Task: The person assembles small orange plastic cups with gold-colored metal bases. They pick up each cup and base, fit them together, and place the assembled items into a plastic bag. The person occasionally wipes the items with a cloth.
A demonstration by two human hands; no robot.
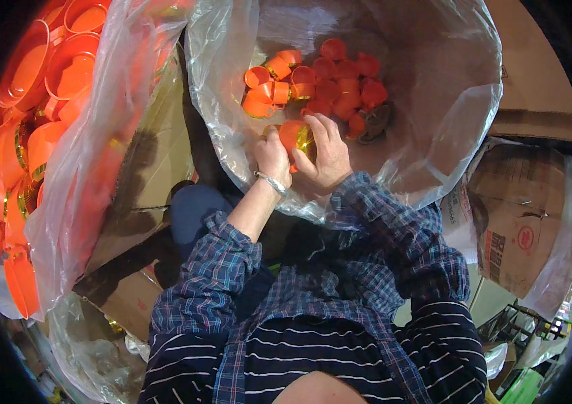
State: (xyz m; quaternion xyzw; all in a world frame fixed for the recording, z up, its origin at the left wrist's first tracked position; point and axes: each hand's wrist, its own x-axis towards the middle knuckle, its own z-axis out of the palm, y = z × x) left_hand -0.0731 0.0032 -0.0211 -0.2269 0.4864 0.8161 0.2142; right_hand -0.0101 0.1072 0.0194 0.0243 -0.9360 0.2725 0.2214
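Both my hands close on one orange plastic cup (291, 132) with a shiny gold band, held over the near side of a box lined with clear plastic (434, 114). My left hand (272, 159), with a bracelet at the wrist, grips the cup's left side. On the other side, the fingers and thumb of my right hand (328, 156) press on the gold band. Beyond my hands, inside the liner, lies a loose heap of orange cups (326, 91), some with gold bands and small handles. My fingers hide part of the held cup.
At the left, a second plastic-lined box (141, 182) is piled high with orange cups (43, 141). A worn cardboard box (518, 209) stands at the right, with cardboard flaps (535, 67) behind it. Crumpled clear plastic (94, 353) lies at the lower left.
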